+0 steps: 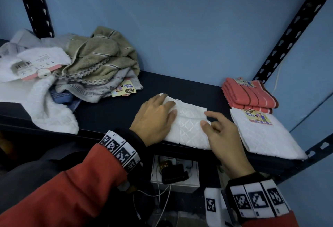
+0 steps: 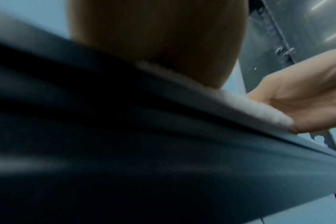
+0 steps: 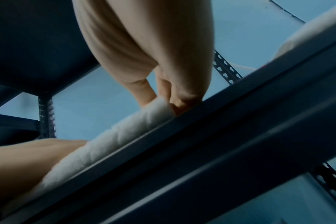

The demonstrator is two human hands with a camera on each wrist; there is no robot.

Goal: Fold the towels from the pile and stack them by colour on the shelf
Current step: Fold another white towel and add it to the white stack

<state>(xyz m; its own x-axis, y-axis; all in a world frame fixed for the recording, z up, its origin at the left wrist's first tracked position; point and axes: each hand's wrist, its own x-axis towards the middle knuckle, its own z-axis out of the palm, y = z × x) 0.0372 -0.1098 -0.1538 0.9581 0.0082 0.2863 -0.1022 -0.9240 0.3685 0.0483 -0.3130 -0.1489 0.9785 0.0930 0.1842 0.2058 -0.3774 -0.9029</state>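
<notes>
Two hands work one folded white towel (image 1: 189,127) at the front lip of the dark shelf (image 1: 111,111). The left hand (image 1: 155,118) lies flat on its left half, fingers straight and pressing, gripping nothing. The right hand (image 1: 221,136) sits at the right edge, thumb and forefinger reaching in and loosely curved; the right wrist view shows fingertips tucked at the towel's end, though a true pinch I cannot confirm. Just right of that hand lies a folded white towel with a label (image 1: 266,136), and beyond it the folded coral towels (image 1: 250,95). Far left of the left hand sprawls the unfolded pile (image 1: 93,64). The towel overhangs the lip, so a careless lift could let the fold spring open or slide off.
</notes>
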